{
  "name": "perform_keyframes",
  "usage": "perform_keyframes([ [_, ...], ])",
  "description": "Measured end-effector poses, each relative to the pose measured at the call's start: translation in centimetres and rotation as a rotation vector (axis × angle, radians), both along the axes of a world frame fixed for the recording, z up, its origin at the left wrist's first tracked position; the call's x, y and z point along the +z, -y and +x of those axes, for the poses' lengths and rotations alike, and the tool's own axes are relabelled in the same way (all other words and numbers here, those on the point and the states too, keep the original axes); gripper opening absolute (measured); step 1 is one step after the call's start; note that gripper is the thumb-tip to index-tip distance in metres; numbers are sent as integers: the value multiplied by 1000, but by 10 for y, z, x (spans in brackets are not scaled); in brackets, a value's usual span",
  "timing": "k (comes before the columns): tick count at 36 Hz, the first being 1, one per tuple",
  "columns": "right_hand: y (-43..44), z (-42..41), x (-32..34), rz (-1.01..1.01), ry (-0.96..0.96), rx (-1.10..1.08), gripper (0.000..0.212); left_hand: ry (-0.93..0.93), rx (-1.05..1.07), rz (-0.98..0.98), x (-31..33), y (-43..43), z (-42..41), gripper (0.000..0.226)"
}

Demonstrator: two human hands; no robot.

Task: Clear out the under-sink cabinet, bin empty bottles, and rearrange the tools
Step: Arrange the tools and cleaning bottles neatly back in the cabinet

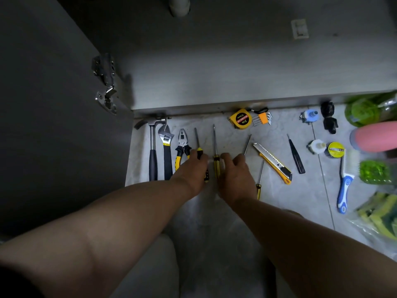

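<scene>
Tools lie in a row on the tiled floor in front of the open under-sink cabinet (214, 72): a hammer (153, 147), an adjustable wrench (166, 147) and pliers (182, 143). My left hand (193, 168) lies over the handle of a black-and-yellow screwdriver (198, 145), fingers curled round it. A yellow-handled screwdriver (215, 147) lies between my hands. My right hand (236, 173) covers the handle of a thin screwdriver (247, 145), whose shaft sticks out from my fingertips. A small screwdriver (260, 179) and a utility knife (272, 162) lie just to the right.
A tape measure (241, 118) and hex keys (263, 118) sit by the cabinet's edge. Further right are a black pointed tool (296, 155), a brush (344, 186), small caps, green bottles (365, 110), a pink cylinder (376, 136) and bagged sponges (380, 218). The cabinet door (53, 104) stands open on the left.
</scene>
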State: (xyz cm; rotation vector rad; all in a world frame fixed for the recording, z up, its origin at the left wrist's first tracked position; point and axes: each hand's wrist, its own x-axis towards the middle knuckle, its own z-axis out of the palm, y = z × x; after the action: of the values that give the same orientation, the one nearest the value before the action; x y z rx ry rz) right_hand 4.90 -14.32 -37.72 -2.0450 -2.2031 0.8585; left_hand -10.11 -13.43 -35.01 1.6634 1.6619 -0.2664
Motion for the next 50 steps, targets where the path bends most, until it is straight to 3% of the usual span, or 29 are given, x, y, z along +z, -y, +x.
perform_keyframes([
  [6,4,12,-2,-142,114,-190,57,-9,-14,13,3,1,1,74],
  [11,3,16,-5,-116,86,-118,45,-7,-17,30,2,3,1,67],
  [21,-12,10,-9,-48,31,78,50,-39,-31,80,2,3,4,65],
  [29,-3,15,-3,-1,-7,48,53,-66,-30,54,7,3,6,74],
  [34,9,34,8,-15,107,-294,49,-108,-60,79,13,2,9,79],
  [39,22,53,11,-341,122,-621,60,-103,-198,265,14,-3,17,75],
  [42,22,56,7,-392,90,-566,54,-67,-319,289,10,-5,21,78],
  [50,1,32,2,-266,26,-388,33,-103,-441,235,-4,2,25,85],
])
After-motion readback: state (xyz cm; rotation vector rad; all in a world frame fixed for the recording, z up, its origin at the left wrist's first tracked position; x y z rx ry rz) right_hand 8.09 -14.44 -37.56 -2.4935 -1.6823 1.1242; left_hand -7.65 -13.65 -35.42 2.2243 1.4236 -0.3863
